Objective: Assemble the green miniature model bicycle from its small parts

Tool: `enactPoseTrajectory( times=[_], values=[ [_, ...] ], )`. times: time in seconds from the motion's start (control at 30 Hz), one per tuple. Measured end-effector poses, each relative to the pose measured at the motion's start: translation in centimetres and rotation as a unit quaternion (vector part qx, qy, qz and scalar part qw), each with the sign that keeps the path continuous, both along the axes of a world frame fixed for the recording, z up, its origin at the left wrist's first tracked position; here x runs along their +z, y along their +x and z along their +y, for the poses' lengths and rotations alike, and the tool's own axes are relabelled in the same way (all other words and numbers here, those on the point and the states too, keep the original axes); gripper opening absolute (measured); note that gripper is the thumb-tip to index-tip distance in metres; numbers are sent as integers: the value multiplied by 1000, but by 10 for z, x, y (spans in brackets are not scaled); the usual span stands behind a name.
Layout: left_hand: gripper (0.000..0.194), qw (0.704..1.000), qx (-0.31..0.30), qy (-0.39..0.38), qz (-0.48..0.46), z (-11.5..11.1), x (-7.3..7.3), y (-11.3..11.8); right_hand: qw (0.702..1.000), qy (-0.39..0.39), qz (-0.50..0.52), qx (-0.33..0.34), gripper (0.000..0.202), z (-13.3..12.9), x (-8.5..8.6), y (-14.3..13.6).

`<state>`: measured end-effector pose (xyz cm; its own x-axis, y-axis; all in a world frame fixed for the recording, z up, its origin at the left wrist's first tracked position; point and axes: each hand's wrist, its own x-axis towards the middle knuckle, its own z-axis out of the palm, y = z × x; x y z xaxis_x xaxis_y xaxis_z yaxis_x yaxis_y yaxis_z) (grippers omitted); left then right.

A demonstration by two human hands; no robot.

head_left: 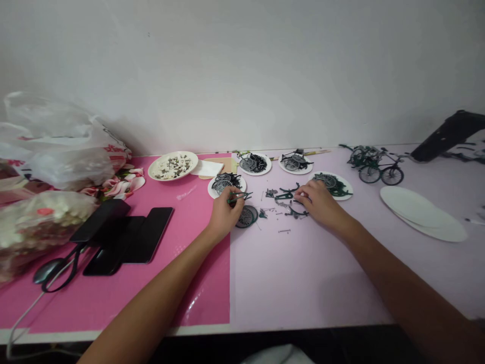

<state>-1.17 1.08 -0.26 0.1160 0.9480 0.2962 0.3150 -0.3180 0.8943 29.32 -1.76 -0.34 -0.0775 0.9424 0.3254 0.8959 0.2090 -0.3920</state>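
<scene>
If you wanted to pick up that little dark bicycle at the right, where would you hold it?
Probably by the frame of the little bicycle, between its two wheels, coming from above and the near side. It seems to stand on its wheels, side-on, so the frame sits raised between them; the spokes look thin, and a dark tangle crowds it on the left.

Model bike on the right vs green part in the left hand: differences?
Wheels: the model bike shows two; the green part none.
Support: the model bike rests on the table; the left hand holds the green part.
Size: the model bike is larger than the green part.
Both are thin-barred.
</scene>
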Motion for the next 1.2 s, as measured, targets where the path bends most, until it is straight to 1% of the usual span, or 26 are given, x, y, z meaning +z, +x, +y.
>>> enactPoseTrajectory(
  times=[0.03,0.1,0.17,0.23,0.33,0.57,0.83,1.07,1.2],
  values=[
    [15,1000,-1,-1,1,0,0,0,1000,-17,8,3,34,-3,5,-2],
    [14,1000,-3,-1,4,-1,0,0,996,-83,13,26,43,-8,13,-6],
    [13,1000,-5,3,6,-1,0,0,989,-142,10,34,48,-13,18,-7],
    [12,1000,-8,5,6,-1,0,0,983,-180,6,26,48,-16,20,-6],
    [12,1000,-10,0,4,-1,0,0,977,-211,1,13,46,-18,20,-5],
    [13,1000,-12,-1,9,0,-2,-1,975,-218,23,43,42,-20,19,-3],
    [14,1000,-9,-9,2,1,-3,0,975,-215,32,41,44,-20,23,-4],
    [14,1000,-7,-3,5,1,-3,0,977,-209,20,21,43,-17,28,-4],
    [14,1000,-9,-8,1,1,-4,-1,977,-207,27,34,37,-17,29,-5]
  ],
)
